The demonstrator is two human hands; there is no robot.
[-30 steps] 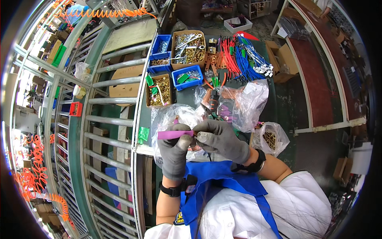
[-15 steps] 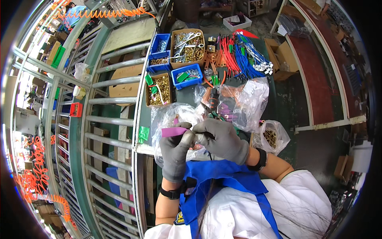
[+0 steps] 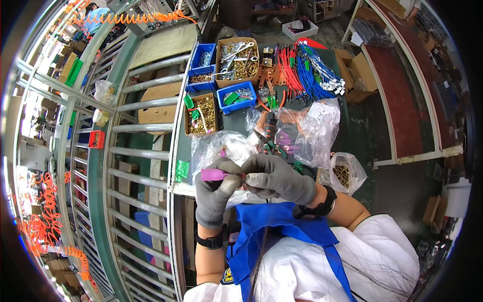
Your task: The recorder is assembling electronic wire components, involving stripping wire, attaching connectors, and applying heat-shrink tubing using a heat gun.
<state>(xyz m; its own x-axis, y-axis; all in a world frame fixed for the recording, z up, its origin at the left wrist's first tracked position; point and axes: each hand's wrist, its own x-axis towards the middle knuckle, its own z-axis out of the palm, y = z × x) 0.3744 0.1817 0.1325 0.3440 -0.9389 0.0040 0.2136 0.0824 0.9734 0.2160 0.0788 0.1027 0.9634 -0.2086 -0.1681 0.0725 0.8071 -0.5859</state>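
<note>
My left hand (image 3: 216, 194), in a grey glove, pinches a flat purple strip (image 3: 213, 174) between thumb and fingers; its free end points left. Close beside it, my gloved right hand (image 3: 279, 178) is closed with the fingertips near the strip's right end. What the right fingers hold is hidden. Just beyond the hands lies a crumpled clear plastic bag (image 3: 201, 149). Pliers with dark green handles (image 3: 271, 145) and a black-and-orange handled tool (image 3: 269, 123) lie on the table ahead.
Blue bins (image 3: 236, 95) and cardboard boxes of brass hardware (image 3: 203, 113) stand ahead left, two wrenches (image 3: 239, 55) on the larger one. Red and blue cables (image 3: 307, 70) lie ahead right. A clear bag of brass parts (image 3: 342, 175) sits right. A roller conveyor (image 3: 141, 152) runs along the left.
My hands have shifted slightly, the left one a little left and down with the purple strip. The fingertips of both hands stay close together.
</note>
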